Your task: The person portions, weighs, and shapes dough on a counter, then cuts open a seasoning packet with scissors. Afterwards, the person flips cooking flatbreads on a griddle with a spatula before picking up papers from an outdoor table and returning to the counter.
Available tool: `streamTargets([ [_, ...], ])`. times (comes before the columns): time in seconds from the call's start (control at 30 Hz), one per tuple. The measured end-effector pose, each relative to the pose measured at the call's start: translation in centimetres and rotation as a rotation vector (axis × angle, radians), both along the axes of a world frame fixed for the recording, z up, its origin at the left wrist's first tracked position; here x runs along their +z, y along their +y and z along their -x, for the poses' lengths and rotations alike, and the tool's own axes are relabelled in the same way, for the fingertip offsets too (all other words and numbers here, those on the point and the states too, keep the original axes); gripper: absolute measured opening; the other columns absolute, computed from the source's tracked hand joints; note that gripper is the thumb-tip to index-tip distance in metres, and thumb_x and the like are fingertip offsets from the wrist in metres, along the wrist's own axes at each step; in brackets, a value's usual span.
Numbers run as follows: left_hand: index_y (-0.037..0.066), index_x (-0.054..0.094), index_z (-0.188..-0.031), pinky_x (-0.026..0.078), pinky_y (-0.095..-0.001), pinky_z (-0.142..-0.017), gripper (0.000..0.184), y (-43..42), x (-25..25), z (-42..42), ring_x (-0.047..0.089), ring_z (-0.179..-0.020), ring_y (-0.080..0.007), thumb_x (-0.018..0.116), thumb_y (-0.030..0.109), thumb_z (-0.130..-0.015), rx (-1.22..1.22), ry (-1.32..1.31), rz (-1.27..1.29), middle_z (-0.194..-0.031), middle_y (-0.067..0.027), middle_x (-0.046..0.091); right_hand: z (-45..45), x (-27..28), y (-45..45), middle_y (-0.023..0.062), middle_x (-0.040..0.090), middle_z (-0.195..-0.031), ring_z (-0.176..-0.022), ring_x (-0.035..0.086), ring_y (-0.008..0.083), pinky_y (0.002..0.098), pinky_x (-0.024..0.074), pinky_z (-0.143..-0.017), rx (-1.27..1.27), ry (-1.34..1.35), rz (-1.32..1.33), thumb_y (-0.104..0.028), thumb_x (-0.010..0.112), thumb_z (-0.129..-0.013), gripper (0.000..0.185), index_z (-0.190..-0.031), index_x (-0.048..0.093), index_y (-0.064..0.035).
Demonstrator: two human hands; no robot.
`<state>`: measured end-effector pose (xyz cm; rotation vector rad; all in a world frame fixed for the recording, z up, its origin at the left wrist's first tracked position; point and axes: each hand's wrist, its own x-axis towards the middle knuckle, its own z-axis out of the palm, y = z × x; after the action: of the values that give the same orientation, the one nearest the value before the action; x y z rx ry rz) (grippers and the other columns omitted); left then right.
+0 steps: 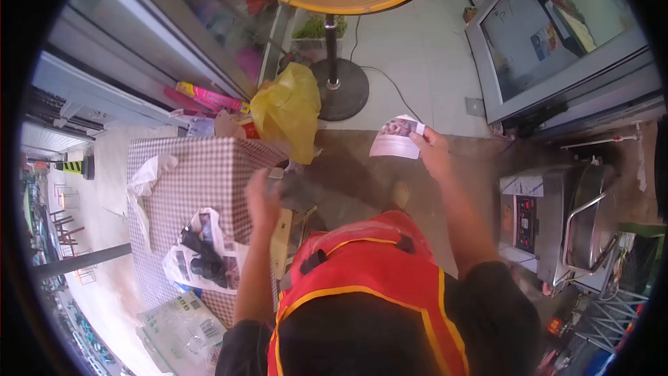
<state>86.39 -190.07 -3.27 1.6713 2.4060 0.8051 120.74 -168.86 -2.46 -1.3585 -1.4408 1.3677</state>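
Observation:
My right hand [434, 150] is closed on the edge of a printed paper sheet [395, 141], which has a dark picture at the top and pale text below. The sheet is held out over the floor, in front of my red apron [369, 254]. My left hand [262, 203] is raised beside the edge of a checked tablecloth [182, 174]. A small pale object [276, 173] shows at its fingertips, but blur hides whether the hand grips it. On the cloth lie a printed sheet [226, 226] and a black item [204, 257] resting on it.
A yellow plastic bag [287, 108] hangs by the table's far corner. Ahead stands a yellow-rimmed fan [341, 8] on a round black base [341, 90], its cord across the floor. To the right is a steel machine [539, 219]. A green-white packet [182, 331] lies near left.

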Motion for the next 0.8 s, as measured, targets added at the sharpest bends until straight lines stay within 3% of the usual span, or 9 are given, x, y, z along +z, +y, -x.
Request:
streamTargets([
  [0.1, 0.000, 0.048, -0.121, 0.045, -0.0352, -0.082, 0.051, 11.4, 2.8, -12.3, 0.057, -0.098, -0.0289, 0.067, 0.023, -0.079, -0.121, -0.503, 0.125, -0.111, -0.0202, 0.056, -4.5, -1.2, 4.9, 0.0073, 0.059, -0.070, -0.066, 0.052, 0.0093, 0.0268, 0.0423, -0.061, 0.128, -0.178, -0.148, -0.020, 0.061, -0.082, 0.024, -0.098, 0.061, -0.0022],
  [0.17, 0.002, 0.053, -0.117, 0.047, -0.0322, -0.075, 0.045, 18.2, 3.1, -19.0, 0.059, -0.088, -0.0230, 0.066, 0.024, -0.080, -0.348, -0.514, -0.072, -0.101, -0.0177, 0.060, -7.5, 2.1, 6.7, 0.0129, 0.057, -0.069, -0.065, 0.054, 0.0144, 0.0310, 0.0428, -0.062, 0.214, -0.290, -0.113, -0.023, 0.061, -0.081, 0.025, -0.095, 0.061, -0.0028],
  [0.27, 0.001, 0.060, -0.106, 0.047, -0.0312, -0.068, 0.034, 26.9, 5.2, -26.1, 0.059, -0.073, -0.0193, 0.064, 0.025, -0.081, -0.513, -0.693, 0.225, -0.085, -0.0144, 0.064, -12.5, 4.0, 11.1, 0.0130, 0.058, -0.071, -0.067, 0.055, 0.0153, 0.0321, 0.0436, -0.063, 0.263, -0.358, -0.098, -0.024, 0.061, -0.081, 0.025, -0.091, 0.060, -0.0014],
  [0.4, -0.001, 0.066, -0.087, 0.044, -0.0275, -0.060, 0.026, 35.2, 5.8, -32.1, 0.053, -0.065, -0.0103, 0.062, 0.024, -0.083, -0.418, -0.717, 0.340, -0.069, -0.0073, 0.062, -17.8, 3.6, 16.4, 0.0095, 0.060, -0.073, -0.068, 0.054, 0.0129, 0.0316, 0.0443, -0.064, 0.126, -0.208, -0.035, -0.022, 0.061, -0.080, 0.024, -0.087, 0.059, 0.0008],
  [0.5, -0.002, 0.066, -0.085, 0.044, -0.0257, -0.060, 0.025, 41.3, 3.3, -35.0, 0.052, -0.066, -0.0074, 0.061, 0.023, -0.084, -0.207, -1.102, 0.334, -0.072, -0.0020, 0.062, -20.6, 1.5, 20.9, 0.0080, 0.060, -0.073, -0.067, 0.054, 0.0134, 0.0308, 0.0444, -0.063, -0.029, -0.209, -0.023, -0.021, 0.061, -0.079, 0.023, -0.085, 0.059, 0.0012],
  [0.6, -0.001, 0.066, -0.085, 0.044, -0.0249, -0.061, 0.024, 48.5, 5.7, -37.6, 0.053, -0.068, -0.0070, 0.060, 0.023, -0.085, -0.248, -1.022, 0.448, -0.075, 0.0009, 0.062, -22.7, 0.1, 27.7, 0.0071, 0.058, -0.072, -0.067, 0.054, 0.0152, 0.0317, 0.0446, -0.063, -0.243, -0.076, 0.167, -0.018, 0.061, -0.079, 0.020, -0.083, 0.058, 0.0013],
  [0.67, 0.000, 0.067, -0.086, 0.044, -0.0246, -0.062, 0.023, 54.8, 4.4, -39.6, 0.053, -0.067, -0.0073, 0.061, 0.022, -0.084, -0.379, -1.079, 0.486, -0.074, -0.0004, 0.062, -24.9, -0.4, 33.5, 0.0056, 0.057, -0.071, -0.067, 0.053, 0.0129, 0.0300, 0.0435, -0.060, -0.352, -0.099, 0.002, -0.016, 0.059, -0.081, 0.017, -0.082, 0.058, 0.0004],
  [0.73, 0.001, 0.067, -0.085, 0.043, -0.0240, -0.060, 0.023, 62.1, -0.9, -42.4, 0.054, -0.065, -0.0086, 0.064, 0.024, -0.081, -0.571, -1.167, 0.450, -0.072, -0.0009, 0.062, -27.0, 0.7, 39.4, 0.0039, 0.056, -0.071, -0.066, 0.052, 0.0105, 0.0277, 0.0416, -0.057, -0.424, -0.324, -0.274, -0.015, 0.058, -0.082, 0.015, -0.083, 0.058, -0.0006],
  [0.8, 0.002, 0.067, -0.085, 0.042, -0.0238, -0.057, 0.022, 70.4, 0.6, -45.3, 0.053, -0.063, -0.0087, 0.065, 0.023, -0.080, -0.642, -1.203, 0.507, -0.071, -0.0010, 0.061, -29.9, 2.5, 46.2, 0.0038, 0.056, -0.072, -0.064, 0.051, 0.0097, 0.0266, 0.0412, -0.056, -0.475, -0.434, -0.428, -0.013, 0.058, -0.082, 0.012, -0.084, 0.058, -0.0008],
])
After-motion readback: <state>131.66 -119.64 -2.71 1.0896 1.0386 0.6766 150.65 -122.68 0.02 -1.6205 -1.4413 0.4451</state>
